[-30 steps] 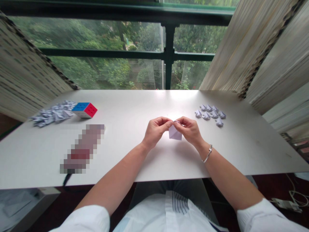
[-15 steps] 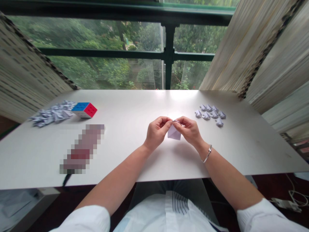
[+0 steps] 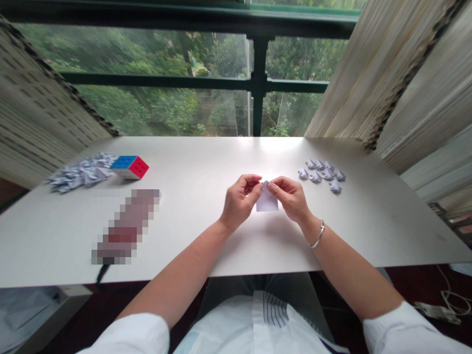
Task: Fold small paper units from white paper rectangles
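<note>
A small piece of pale folded paper (image 3: 266,201) hangs between both hands above the middle of the white table (image 3: 206,162). My left hand (image 3: 239,202) pinches its top left corner with thumb and curled fingers. My right hand (image 3: 291,197) pinches the top right corner; a silver bracelet sits on that wrist. The paper's lower edge is near the tabletop.
Several small folded paper pieces (image 3: 322,173) lie to the right of my hands. A heap of folded paper (image 3: 79,173) and a coloured puzzle cube (image 3: 130,167) sit at the far left. A blurred-out object (image 3: 127,226) lies left of centre. A window and blinds stand behind the table.
The paper has turned from a downward point to a squarer shape with a flat lower edge. My hands have drawn slightly apart at the top.
</note>
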`<state>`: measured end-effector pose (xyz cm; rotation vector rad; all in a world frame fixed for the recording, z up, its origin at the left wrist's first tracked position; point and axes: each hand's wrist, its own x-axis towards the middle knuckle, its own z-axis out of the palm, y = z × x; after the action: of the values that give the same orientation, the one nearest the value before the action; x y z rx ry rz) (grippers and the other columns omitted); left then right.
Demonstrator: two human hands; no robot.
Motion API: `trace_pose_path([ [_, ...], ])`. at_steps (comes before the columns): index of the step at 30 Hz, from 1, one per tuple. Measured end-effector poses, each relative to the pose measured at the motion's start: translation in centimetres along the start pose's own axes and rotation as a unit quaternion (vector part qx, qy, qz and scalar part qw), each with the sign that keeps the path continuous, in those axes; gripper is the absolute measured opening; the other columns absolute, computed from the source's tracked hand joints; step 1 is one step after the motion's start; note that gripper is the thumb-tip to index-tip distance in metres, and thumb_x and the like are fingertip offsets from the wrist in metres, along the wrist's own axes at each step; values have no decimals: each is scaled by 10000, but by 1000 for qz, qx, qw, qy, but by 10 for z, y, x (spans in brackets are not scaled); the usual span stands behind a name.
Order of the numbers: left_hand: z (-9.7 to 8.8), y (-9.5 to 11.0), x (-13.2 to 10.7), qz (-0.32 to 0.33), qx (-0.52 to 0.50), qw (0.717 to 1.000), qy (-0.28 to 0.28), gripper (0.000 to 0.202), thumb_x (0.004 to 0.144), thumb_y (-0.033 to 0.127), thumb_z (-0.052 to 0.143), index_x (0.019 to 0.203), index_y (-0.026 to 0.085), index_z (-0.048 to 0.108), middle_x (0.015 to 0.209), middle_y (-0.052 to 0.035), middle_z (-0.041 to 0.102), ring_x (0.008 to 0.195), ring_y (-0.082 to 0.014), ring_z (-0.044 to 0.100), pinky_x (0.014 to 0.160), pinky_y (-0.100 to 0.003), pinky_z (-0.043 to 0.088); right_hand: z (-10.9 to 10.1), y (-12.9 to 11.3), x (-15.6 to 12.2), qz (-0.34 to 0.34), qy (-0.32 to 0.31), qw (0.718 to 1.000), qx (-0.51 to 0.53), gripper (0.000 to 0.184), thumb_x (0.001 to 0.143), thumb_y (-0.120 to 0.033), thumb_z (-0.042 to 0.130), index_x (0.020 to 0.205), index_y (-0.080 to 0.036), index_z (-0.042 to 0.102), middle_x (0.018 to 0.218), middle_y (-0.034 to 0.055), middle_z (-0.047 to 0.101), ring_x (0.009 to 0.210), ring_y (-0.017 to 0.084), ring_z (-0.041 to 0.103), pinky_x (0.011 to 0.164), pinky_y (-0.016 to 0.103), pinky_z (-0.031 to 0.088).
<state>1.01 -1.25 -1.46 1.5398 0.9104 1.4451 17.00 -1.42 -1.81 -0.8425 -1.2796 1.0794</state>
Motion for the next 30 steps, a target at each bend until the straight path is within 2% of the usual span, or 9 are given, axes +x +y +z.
trace_pose_path([
  [4,-1,0,3,-41,-25,998,-26,275,758,385,750,902,155,701,839,-45,699,747,-145,634,692,-248,497,-2,3,0,-24,5,999,-39,242,794,-425,728,781,-187,687,727,9,661,659,128,558,627,268,447],
  [8,-1,0,4,-51,-19,998,-22,229,786,382,725,826,159,692,751,-20,675,675,-126,602,626,-232,468,0,2,-1,-50,6,995,-90,235,817,-418,706,781,-187,688,728,16,662,670,135,574,643,279,466],
  [16,-5,4,0,85,74,993,28,124,817,304,703,843,183,712,826,-45,700,754,-154,642,708,-262,511,5,-5,-5,-100,6,991,-84,140,826,-345,711,842,-206,701,801,33,645,719,153,610,558,256,504],
  [21,-5,6,-1,153,81,985,-1,89,823,229,702,906,206,723,856,-36,709,763,-138,649,712,-250,518,3,-12,-7,-191,13,973,-130,51,862,-248,671,882,-236,716,844,33,645,775,158,628,636,281,541],
  [26,-8,7,0,178,51,982,-24,54,819,187,700,862,202,730,839,-43,712,771,-146,666,722,-266,531,2,-16,-10,-283,-6,938,-199,162,876,-153,626,970,-254,712,878,33,650,790,155,644,687,300,554],
  [30,-10,9,0,192,43,980,-29,70,808,168,706,861,202,738,831,-48,722,770,-156,681,717,-273,540,2,-18,-12,-317,-16,925,-210,270,837,-131,669,1077,-255,678,941,48,643,823,164,648,697,311,570],
])
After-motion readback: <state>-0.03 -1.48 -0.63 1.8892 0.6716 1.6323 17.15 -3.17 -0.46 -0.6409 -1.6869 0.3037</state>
